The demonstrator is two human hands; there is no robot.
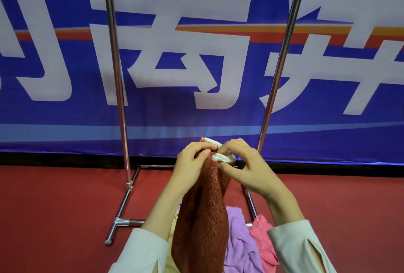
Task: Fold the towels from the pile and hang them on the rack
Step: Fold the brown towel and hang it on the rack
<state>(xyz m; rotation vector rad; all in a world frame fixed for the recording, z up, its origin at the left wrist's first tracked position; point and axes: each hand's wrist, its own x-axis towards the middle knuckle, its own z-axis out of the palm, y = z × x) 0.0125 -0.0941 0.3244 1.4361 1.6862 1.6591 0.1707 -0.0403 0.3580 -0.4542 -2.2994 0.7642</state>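
Blue banner (65,119), steel rack (116,71), left hand (191,163) and right hand (248,168) tight around rust towel (203,218).

Nubbly terry-cloth towel (202,218); shiny smooth metal rack (115,64); matt floor (54,207).

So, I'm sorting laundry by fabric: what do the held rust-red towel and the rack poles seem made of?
The rust-red towel: looks like nubby terry or fleece, matte, flecked surface, white bound edge. The rack poles: probably polished steel or chrome, judging by mirror-like highlights.
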